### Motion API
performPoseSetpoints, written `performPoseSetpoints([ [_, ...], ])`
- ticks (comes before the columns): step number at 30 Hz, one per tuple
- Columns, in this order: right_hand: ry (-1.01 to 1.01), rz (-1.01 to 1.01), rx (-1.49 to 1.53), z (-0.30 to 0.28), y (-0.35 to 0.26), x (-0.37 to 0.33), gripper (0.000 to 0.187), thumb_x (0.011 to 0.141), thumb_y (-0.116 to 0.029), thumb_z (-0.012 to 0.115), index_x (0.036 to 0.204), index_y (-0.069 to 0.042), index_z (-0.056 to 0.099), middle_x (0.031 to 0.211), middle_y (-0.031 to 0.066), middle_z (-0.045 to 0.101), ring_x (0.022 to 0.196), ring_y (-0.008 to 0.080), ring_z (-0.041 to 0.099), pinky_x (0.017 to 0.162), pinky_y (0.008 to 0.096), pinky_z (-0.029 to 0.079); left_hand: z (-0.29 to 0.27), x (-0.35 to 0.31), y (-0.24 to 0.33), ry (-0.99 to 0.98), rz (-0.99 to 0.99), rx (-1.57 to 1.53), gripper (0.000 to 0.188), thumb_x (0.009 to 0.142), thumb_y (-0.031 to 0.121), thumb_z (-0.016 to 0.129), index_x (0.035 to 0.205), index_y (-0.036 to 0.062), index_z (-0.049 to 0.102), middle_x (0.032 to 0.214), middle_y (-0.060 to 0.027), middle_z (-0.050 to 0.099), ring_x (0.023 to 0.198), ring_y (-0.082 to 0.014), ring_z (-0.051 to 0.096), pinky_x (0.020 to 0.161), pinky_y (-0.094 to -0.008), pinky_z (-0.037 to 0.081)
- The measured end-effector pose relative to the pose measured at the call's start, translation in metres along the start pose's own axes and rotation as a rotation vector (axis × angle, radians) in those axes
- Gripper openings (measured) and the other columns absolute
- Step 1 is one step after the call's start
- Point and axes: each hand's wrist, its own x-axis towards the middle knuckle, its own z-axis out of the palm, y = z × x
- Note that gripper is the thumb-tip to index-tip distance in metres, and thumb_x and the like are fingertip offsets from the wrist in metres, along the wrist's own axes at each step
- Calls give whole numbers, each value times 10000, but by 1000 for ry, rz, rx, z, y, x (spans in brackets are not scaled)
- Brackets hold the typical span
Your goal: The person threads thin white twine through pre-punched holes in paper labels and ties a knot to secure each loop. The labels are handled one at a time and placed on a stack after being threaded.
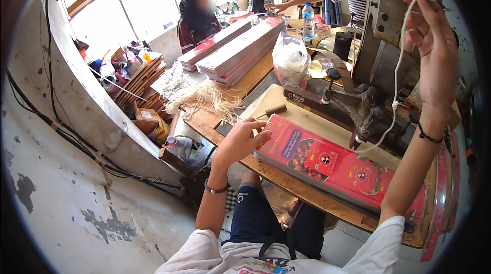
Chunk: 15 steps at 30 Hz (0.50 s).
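Note:
My right hand (432, 39) is raised at the upper right, beside the machine. A white string (397, 87) is caught between its fingertips, the other fingers loosely bent. The string hangs down with a knot partway and reaches the long stack of red printed sheets (327, 159). That stack lies along the front of the table. At its left end my left hand (244, 140) grips the corner, with thumb and curled fingers near a small punched hole. Just beyond those fingers, an awl (275, 111) with a brown handle lies on the board.
A heavy metal machine (381, 13) stands at the right. Loose string bundles (209, 97) and long stacked sheets (240, 51) lie farther back on the table. A plastic bag (291, 59) and a water bottle (308, 21) stand behind. Other people (197, 16) are across the table.

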Motion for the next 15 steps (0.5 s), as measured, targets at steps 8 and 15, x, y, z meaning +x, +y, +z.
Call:
performPoseSetpoints([
  [8, -329, 89, 61, 92, 6, -31, 146, 927, -180, 571, 948, -67, 662, 863, 13, 666, 734, 52, 569, 605, 201, 457, 5, 1, 7, 157, -24, -179, 363, 917, 202, 673, 1188, -36, 630, 962, -77, 664, 763, -102, 575, 688, -256, 478],
  [15, -888, 251, -97, 145, 39, -79, 191, 865, -96, 612, 980, 45, 672, 790, 144, 699, 664, 169, 650, 635, 306, 509, 4, 30, -15, -108, 14, -783, 410, 955, 157, 625, 1281, -61, 507, 1095, -65, 671, 938, -66, 618, 802, -238, 504],
])
